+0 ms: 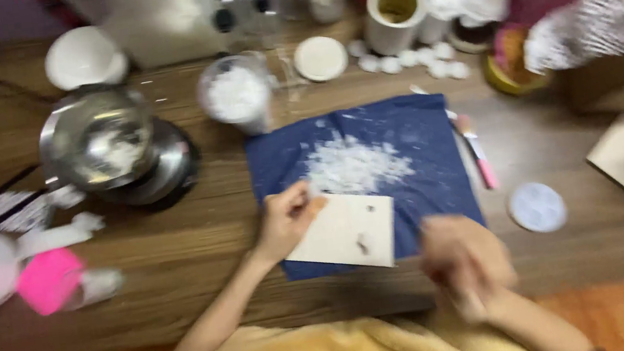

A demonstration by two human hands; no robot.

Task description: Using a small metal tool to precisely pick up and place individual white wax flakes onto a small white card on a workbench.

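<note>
Pinched between thumb and fingers of the left hand (pixel 286 220) is the upper left corner of a pale card (pixel 344 232), which lies on the near edge of a blue cloth (pixel 371 140). Just right of the card, the right hand (pixel 465 260) is blurred; whether it holds anything I cannot tell. White flakes (pixel 354 166) lie heaped mid-cloth, so scraping them together looks to be the step in hand. Beyond the cloth a clear cup (pixel 237 93) holds more white flakes; left of it, a metal pot (pixel 100 138) shows white residue.

Wooden table (pixel 180 263), on it a blue cloth (pixel 418 135), a metal pot (pixel 102 142), a clear cup (pixel 237 93), a round white mould (pixel 537 207), a pink-handled brush (pixel 477 151)
</note>
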